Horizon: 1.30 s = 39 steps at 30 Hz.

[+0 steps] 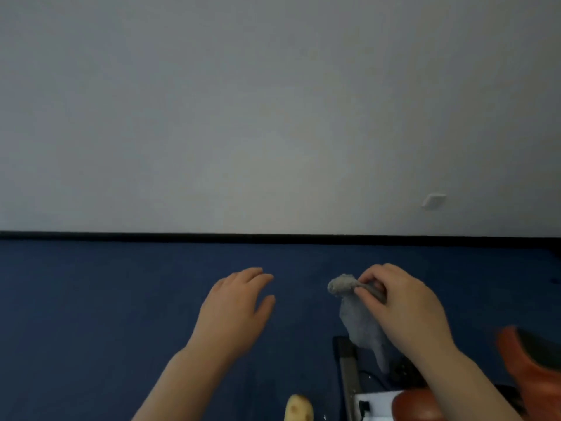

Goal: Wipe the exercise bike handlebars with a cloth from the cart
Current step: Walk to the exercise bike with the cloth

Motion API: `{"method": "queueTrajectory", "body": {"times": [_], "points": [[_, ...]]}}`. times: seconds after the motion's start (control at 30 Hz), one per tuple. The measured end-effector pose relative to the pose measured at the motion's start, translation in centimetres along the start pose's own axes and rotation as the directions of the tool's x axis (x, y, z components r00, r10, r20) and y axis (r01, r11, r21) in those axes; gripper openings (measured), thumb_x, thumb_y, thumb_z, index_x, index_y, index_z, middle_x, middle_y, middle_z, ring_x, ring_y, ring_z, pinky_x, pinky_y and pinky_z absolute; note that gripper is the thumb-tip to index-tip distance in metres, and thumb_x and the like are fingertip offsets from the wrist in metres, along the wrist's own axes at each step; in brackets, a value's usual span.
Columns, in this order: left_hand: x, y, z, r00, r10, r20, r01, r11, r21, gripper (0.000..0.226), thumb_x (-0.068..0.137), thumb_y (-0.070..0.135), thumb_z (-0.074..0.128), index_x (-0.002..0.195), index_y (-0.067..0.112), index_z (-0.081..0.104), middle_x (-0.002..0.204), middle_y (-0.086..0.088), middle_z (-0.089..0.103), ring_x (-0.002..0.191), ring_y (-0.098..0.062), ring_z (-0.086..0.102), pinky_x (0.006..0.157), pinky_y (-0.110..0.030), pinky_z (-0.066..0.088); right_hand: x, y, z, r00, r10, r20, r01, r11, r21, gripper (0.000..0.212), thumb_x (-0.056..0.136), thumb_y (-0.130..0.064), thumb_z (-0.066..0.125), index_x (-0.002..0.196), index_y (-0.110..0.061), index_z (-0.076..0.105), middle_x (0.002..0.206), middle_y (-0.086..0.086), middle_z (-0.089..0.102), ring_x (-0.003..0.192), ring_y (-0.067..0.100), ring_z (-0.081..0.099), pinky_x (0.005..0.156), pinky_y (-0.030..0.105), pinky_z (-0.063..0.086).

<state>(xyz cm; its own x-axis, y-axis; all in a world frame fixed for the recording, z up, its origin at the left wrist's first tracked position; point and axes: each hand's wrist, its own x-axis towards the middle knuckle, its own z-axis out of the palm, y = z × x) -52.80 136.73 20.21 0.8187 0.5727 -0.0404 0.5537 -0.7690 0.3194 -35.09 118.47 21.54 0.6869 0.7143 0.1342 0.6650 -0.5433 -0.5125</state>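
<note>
Right hand [403,302] pinches small grey fuzzy cloth [358,317] by its bunched top; rest hangs limp. Light, soft, likely non-slip; bunch it in the palm. Left hand [236,311] open, holding nothing.

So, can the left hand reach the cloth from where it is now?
Probably yes. The left hand is open and holds nothing, and only bare blue floor shows between it and the cloth, which hangs from the right hand.

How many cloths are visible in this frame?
1. A small grey fluffy cloth hangs from the right hand, which pinches its top; the left hand holds nothing. More cloths could lie below the frame's bottom edge, out of view.
</note>
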Motion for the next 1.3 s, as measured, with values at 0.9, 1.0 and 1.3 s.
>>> {"method": "queueTrajectory", "body": {"times": [0.9, 1.0, 1.3], "points": [[55.1, 11.0, 1.9, 0.725, 0.638, 0.259, -0.622, 0.768, -0.150, 0.042, 0.095, 0.041, 0.045, 0.135, 0.028, 0.048, 0.145, 0.007, 0.043, 0.128, -0.012, 0.044, 0.105, -0.025, 0.031, 27.8, 13.5, -5.5, 0.564, 0.698, -0.442, -0.734, 0.668, 0.119, 0.011, 0.082, -0.031, 0.067, 0.078, -0.037, 0.059, 0.074, -0.014, 0.058, 0.068, -0.001, 0.053, 0.057, 0.021, 0.043], [57.9, 15.8, 3.2, 0.648, 0.712, 0.270, -0.675, 0.701, -0.228, 0.041, 0.094, 0.039, 0.047, 0.133, 0.027, 0.050, 0.143, 0.007, 0.046, 0.127, -0.012, 0.046, 0.104, -0.024, 0.032, 27.7, 15.4, -7.2, 0.455, 0.748, -0.483, -0.799, 0.583, 0.151, 0.011, 0.082, -0.032, 0.067, 0.077, -0.037, 0.058, 0.074, -0.013, 0.058, 0.070, 0.000, 0.054, 0.058, 0.023, 0.044], [62.8, 33.3, 8.6, 0.384, 0.892, 0.240, -0.833, 0.446, -0.328, 0.042, 0.093, 0.040, 0.048, 0.133, 0.028, 0.050, 0.140, 0.010, 0.048, 0.125, -0.011, 0.047, 0.100, -0.022, 0.032, 26.5, 24.4, -13.1, 0.166, 0.768, -0.618, -0.883, 0.395, 0.254, 0.012, 0.080, -0.033, 0.069, 0.075, -0.038, 0.059, 0.075, -0.015, 0.060, 0.071, -0.001, 0.055, 0.057, 0.021, 0.043]]}}
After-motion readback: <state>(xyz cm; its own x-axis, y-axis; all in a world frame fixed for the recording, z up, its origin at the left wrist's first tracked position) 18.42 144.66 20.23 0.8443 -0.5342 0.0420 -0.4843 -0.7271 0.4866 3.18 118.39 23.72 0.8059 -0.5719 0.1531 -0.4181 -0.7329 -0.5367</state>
